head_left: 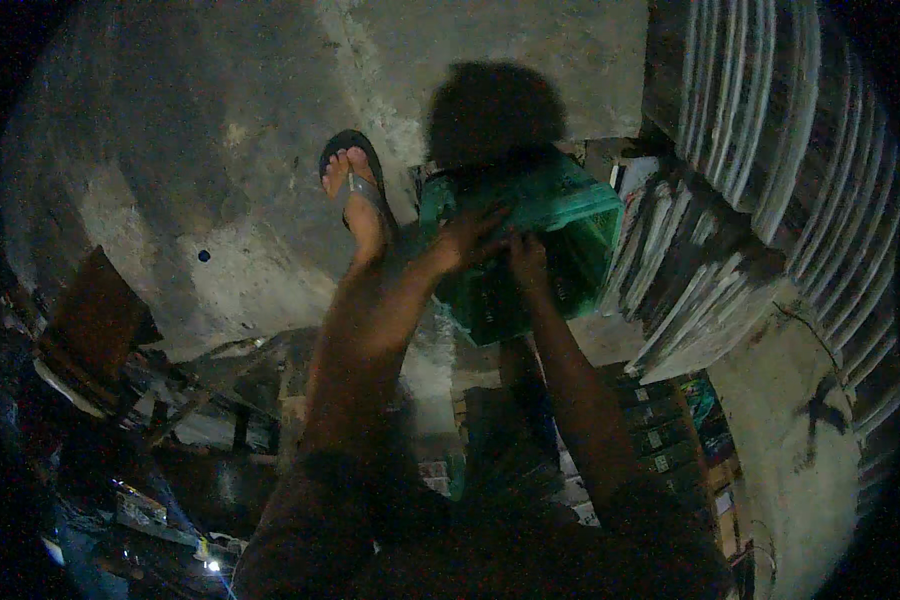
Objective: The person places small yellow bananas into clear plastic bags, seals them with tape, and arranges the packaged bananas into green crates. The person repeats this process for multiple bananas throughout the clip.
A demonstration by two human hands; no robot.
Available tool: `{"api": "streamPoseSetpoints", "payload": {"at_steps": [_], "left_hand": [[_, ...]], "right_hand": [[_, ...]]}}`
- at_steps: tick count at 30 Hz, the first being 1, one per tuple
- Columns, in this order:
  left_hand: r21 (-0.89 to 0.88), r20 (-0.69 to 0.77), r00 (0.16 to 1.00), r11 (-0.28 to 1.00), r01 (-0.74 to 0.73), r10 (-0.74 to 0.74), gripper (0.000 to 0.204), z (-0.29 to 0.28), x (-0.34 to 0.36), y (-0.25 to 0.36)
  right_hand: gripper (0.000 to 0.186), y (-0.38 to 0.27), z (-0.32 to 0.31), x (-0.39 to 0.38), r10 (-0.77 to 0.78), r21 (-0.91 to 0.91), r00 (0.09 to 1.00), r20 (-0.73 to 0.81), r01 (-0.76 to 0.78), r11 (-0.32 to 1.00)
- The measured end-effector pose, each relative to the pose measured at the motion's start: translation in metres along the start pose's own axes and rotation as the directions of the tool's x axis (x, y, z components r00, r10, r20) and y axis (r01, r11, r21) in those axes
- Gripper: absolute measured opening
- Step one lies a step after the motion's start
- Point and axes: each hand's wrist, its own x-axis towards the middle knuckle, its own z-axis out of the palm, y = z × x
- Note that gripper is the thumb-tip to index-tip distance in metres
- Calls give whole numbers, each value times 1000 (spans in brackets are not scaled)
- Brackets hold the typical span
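A green plastic crate [555,207] with slotted walls stands tilted in front of me, its inside dark. My left hand [470,238] lies at its left side, fingers stretched out over the rim and reaching toward the right hand. Close beside it, my right hand [530,262] is over the crate's opening with its fingers closed. Whatever those fingers hold, if anything, is too dark to make out. The contents of the crate cannot be told in this dim light.
Stacked flat pale sheets [685,310] lean right of the crate, beside a wall of curved-looking bars [760,110]. My sandalled foot [355,185] rests on the concrete floor [190,130]. At left are a brown board [95,315] and dark clutter; dark boxes [660,435] sit lower right.
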Motion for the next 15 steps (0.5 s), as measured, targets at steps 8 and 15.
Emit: {"api": "streamPoseSetpoints", "payload": {"at_steps": [8,15], "left_hand": [[-52,240,970,998,-39,51,54,8,-13,38],[-22,144,978,989,-148,150,52,22,-10,63]], "right_hand": [[55,31,-37,-52,-148,-106,988,32,151,983],[67,65,-52,-63,34,-165,992,120,-14,986]]}}
